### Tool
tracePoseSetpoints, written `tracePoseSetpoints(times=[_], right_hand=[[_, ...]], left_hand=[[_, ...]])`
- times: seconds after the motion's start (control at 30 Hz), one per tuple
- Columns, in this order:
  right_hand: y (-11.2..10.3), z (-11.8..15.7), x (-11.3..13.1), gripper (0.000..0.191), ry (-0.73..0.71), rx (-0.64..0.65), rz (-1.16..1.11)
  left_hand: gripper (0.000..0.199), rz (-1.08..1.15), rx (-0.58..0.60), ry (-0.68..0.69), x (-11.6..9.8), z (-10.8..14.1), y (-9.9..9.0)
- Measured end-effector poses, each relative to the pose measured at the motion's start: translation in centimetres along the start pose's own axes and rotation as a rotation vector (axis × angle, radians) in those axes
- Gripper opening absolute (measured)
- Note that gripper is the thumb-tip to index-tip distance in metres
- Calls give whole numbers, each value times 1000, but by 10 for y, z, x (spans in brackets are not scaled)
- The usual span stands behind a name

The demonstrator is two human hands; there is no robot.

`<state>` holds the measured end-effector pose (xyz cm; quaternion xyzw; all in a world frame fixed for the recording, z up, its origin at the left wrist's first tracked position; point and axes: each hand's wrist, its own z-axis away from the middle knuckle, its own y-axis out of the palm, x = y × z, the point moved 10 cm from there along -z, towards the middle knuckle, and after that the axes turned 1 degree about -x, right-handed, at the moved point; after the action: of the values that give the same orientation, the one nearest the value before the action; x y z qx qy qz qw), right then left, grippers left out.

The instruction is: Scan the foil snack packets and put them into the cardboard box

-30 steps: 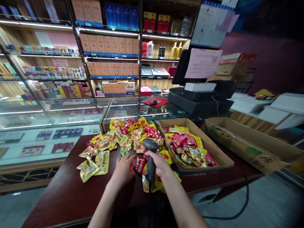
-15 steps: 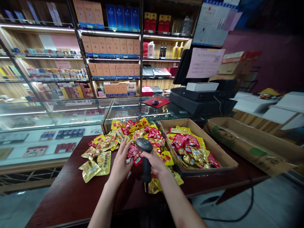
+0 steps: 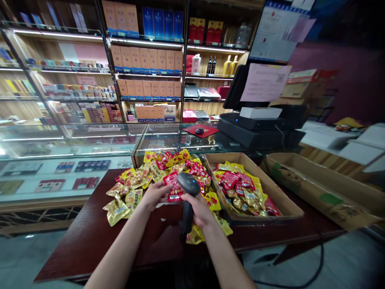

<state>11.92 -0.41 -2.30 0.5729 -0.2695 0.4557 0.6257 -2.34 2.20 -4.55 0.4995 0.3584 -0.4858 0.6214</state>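
My left hand point(image 3: 155, 195) is closed on the edge of a red snack packet point(image 3: 173, 188), lifted just above the table. Beside it, my right hand point(image 3: 196, 207) is closed around the handle of a black barcode scanner point(image 3: 188, 183), its thumb near the scanner's head. The head is close to the packet and hides its right edge; the right fingers are partly hidden. Behind both hands lies a heap of red, yellow and gold snack packets point(image 3: 157, 171). More yellow packets point(image 3: 197, 233) lie under and right of the scanner.
To the right stands a cardboard box point(image 3: 287, 204) holding several packets, with another open carton point(image 3: 339, 202) beyond it. A glass counter point(image 3: 168, 138) carries a mouse point(image 3: 199, 131) and a black register with a monitor point(image 3: 235, 86). A dark cable point(image 3: 321, 257) hangs at the lower right.
My left hand has gone from open fingers over the heap to holding a red packet beside the scanner. The right hand still grips the scanner. The view has shifted slightly.
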Motion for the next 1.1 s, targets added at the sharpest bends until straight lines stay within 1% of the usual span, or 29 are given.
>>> tracePoseSetpoints(times=[0.07,0.1,0.2,0.27,0.37,0.47,0.6,0.67,0.83,1.1], right_hand=[[0,2,3,25,-36,-3,41],[0,2,3,24,-54,-9,72],[-2,5,3,23,-90,-52,167],[-1,8,-2,25,-66,-67,179],[12,16,-13,27,6,-10,145],[23,25,-19,28,28,33,155],[28,32,-20,18,-3,44,288],[30,33,-19,18,-32,56,331],[32,31,-22,21,-31,65,362],[33,33,-17,19,-52,66,354]], left_hand=[[39,-8,31,-20,-7,-9,-2],[39,-17,28,-23,-12,-14,-4],[40,-39,-24,-16,-27,-28,-15],[40,-41,-53,-23,-34,-37,-19],[41,-58,-87,-40,-39,-48,-24],[44,-60,-98,-47,-40,-56,-24],[48,-57,-110,-48,-41,-59,-25],[50,-59,-112,-49,-41,-59,-25],[49,-72,-68,-37,-41,-61,-22],[46,-97,-71,-40,-46,-59,-17]])
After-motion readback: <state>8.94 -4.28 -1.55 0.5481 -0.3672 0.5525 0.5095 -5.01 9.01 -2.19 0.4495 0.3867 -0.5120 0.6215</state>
